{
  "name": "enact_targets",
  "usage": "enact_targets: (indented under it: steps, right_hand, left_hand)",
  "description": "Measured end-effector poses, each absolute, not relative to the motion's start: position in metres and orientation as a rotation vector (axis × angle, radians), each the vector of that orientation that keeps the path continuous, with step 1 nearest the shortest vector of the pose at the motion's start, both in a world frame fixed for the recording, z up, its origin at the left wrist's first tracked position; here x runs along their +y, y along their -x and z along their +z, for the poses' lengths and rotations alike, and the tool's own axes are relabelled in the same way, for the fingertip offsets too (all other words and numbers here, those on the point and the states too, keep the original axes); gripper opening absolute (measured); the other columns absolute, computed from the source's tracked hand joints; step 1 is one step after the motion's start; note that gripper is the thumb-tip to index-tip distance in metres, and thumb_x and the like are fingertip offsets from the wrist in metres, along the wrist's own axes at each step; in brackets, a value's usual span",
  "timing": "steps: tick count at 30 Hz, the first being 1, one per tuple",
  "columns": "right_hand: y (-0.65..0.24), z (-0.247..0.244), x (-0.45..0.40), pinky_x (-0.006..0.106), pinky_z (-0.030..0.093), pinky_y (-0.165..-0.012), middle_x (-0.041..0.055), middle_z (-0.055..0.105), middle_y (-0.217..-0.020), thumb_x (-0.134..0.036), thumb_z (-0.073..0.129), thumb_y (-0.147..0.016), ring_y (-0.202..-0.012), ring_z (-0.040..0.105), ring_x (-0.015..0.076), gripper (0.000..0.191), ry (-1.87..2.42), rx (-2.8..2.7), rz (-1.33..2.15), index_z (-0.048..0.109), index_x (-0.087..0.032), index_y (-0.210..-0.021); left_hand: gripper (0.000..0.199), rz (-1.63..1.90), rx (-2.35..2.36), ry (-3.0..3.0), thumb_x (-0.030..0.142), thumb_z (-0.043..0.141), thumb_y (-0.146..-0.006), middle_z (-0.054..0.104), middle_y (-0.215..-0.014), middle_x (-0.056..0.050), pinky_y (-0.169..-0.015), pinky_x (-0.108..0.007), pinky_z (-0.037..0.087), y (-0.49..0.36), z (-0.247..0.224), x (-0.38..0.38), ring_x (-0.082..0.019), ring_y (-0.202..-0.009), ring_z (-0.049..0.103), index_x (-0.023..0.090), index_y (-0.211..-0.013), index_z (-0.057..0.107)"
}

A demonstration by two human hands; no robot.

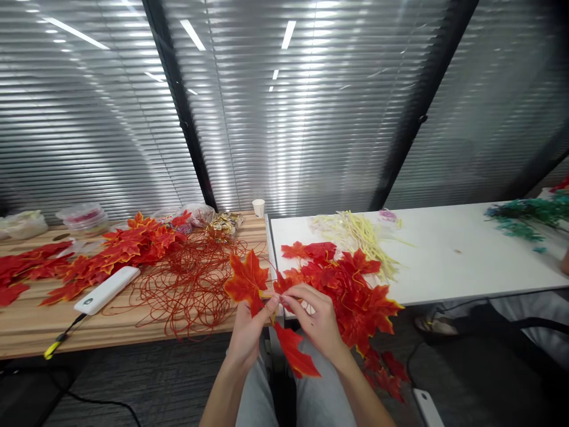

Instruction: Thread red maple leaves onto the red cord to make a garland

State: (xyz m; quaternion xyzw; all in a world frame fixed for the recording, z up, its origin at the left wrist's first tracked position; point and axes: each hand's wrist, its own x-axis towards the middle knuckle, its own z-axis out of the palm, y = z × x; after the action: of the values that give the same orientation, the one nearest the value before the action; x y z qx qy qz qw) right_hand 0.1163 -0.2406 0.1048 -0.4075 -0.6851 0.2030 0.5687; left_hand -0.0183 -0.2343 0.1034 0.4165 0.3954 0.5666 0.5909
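My left hand (246, 333) is closed on an orange-red artificial maple leaf (247, 277), its stem pinched between thumb and fingers. Right beside it, my right hand (319, 323) pinches with its fingertips at the stem; what exactly lies between them is too small to make out. Below both hands another red maple leaf (296, 351) hangs down over my lap. A heap of red artificial maple leaves (351, 284) lies just beyond my right hand and spills over the table edge. Tangled thin red-brown cord (191, 284) spreads to the left of my left hand.
On the wooden table (146, 335) lie more maple leaves (128, 246) and a white power bank (108, 289) with a cable. Yellow strips (367, 237) lie on the white table (457, 267). A paper cup (258, 207) stands near the blinds. Teal foliage (528, 213) is far right.
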Motion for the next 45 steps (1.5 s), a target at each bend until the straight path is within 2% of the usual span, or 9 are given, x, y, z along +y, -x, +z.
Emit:
enact_targets:
  steps: [7,23,45]
  right_hand:
    - [-0.1157,0.1019,-0.2401,0.025,0.046,-0.064,0.0043,0.064,-0.077,-0.019,0.052,-0.085,-0.071,0.059,0.0148,0.012,0.954,-1.614,0.479,0.063,-0.018,-0.082]
    - [-0.1167,0.1012,-0.2408,0.024,0.046,-0.064,0.0042,0.064,-0.076,-0.017,0.052,-0.084,-0.070,0.059,0.0144,0.012,0.973,-1.599,0.500,0.064,-0.017,-0.081]
    - [-0.1153,0.1002,-0.2407,0.024,0.046,-0.062,0.0042,0.064,-0.075,-0.019,0.050,-0.085,-0.069,0.059,0.0146,0.015,0.985,-1.604,0.526,0.064,-0.017,-0.080]
  left_hand:
    - [0.016,1.313,0.897,-0.950,0.022,0.070,-0.068,0.068,-0.085,-0.003,-0.084,-0.026,0.045,0.0201,0.1022,-0.2330,-0.014,-0.084,0.060,0.017,-0.083,0.068]
    - [0.008,1.300,0.902,-0.991,0.023,0.070,-0.069,0.067,-0.076,-0.001,-0.078,-0.023,0.045,0.0190,0.1035,-0.2333,-0.012,-0.076,0.059,0.017,-0.074,0.068]
    - [0.018,1.275,0.949,-0.943,0.028,0.072,-0.064,0.069,-0.079,-0.006,-0.079,-0.029,0.048,0.0185,0.1061,-0.2331,-0.017,-0.078,0.062,0.014,-0.076,0.070]
